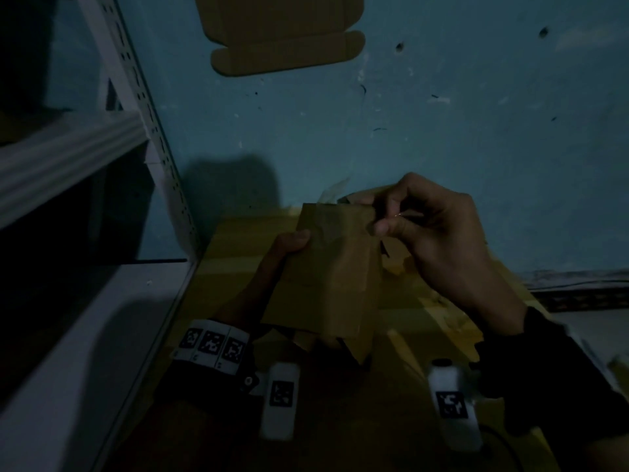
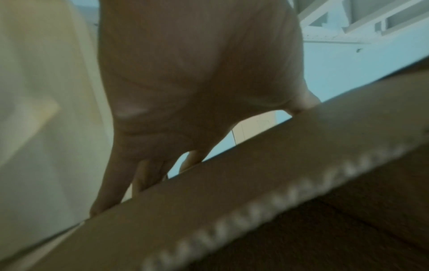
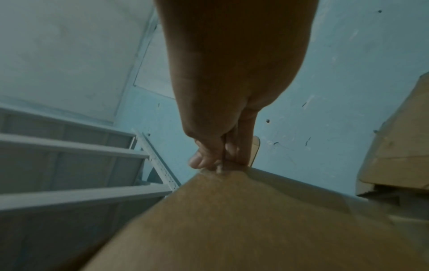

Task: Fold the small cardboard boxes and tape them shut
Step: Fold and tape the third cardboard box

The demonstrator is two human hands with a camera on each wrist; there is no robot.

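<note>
Fingers (image 1: 384, 228) pinching clear tape (image 1: 332, 194) on corrugated box (image 1: 326, 274)

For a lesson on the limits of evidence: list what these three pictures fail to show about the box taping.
- Head view: left hand fingers, hidden behind the small brown cardboard box.
- Head view: what the right hand pinches, too dark.
- Left wrist view: box edge, blurred.
- Head view: flat brown cardboard sheet, cut off at top.

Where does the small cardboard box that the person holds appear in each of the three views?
Head: small cardboard box at centre, left hand gripping its left side, right hand pinching its top right corner.
Left wrist: it runs as a diagonal across the lower right.
Right wrist: it fills the lower middle.
Shared landmark: the white metal shelf.
</note>
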